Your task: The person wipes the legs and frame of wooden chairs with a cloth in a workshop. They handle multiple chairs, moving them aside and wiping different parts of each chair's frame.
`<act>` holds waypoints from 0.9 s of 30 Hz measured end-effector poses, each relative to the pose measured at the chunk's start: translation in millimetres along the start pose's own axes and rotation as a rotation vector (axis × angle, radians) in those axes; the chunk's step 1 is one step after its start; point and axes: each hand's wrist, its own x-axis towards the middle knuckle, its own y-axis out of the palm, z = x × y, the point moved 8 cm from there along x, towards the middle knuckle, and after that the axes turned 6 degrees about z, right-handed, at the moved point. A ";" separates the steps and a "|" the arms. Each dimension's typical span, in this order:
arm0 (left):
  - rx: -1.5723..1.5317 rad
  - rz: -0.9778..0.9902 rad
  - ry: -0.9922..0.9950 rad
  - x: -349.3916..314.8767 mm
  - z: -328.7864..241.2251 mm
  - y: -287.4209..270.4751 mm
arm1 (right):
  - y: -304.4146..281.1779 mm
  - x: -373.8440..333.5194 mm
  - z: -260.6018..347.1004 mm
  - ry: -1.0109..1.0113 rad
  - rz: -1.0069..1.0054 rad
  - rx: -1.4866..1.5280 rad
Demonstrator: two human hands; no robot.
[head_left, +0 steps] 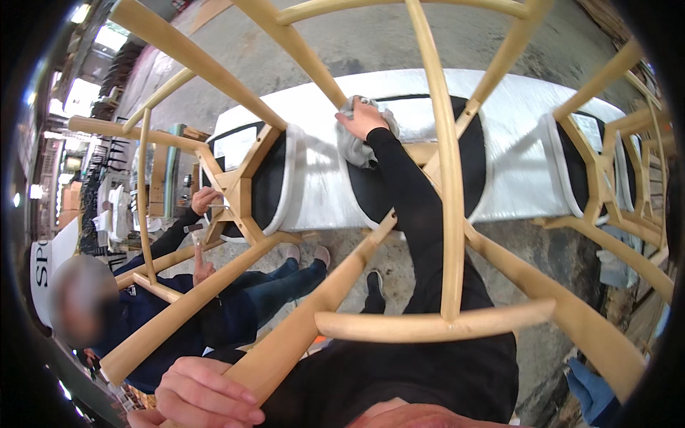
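Observation:
An upside-down wooden chair (451,214) stands before me, its pale legs pointing up and its black seat underside (467,175) facing up. My right hand (365,120) is closed on a crumpled grey cloth (357,146) and presses it near the base of a far leg. At the lower left, my left hand (203,392) wraps round the upper part of a near chair leg (314,317). My right forearm passes behind the upright crossbar, between the legs.
Silvery white sheeting (314,171) covers the table. Other upturned chairs stand left (246,189) and right (592,171). At left, a co-worker (214,314) reaches to the left chair, with a thin tool in one hand. A blue cloth (592,392) lies at lower right.

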 end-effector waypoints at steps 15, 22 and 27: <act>0.044 -0.056 -0.002 -0.9 1.2 -2.8 | -1.1 -35.5 -0.4 0.044 -0.182 -0.408; 0.010 -0.057 -0.016 -2.0 5.2 -5.9 | 7.7 2.6 8.0 0.052 -0.001 -0.294; 0.020 -0.032 -0.025 -2.8 4.0 -0.1 | -7.7 -72.0 -22.4 -0.010 -0.009 -0.428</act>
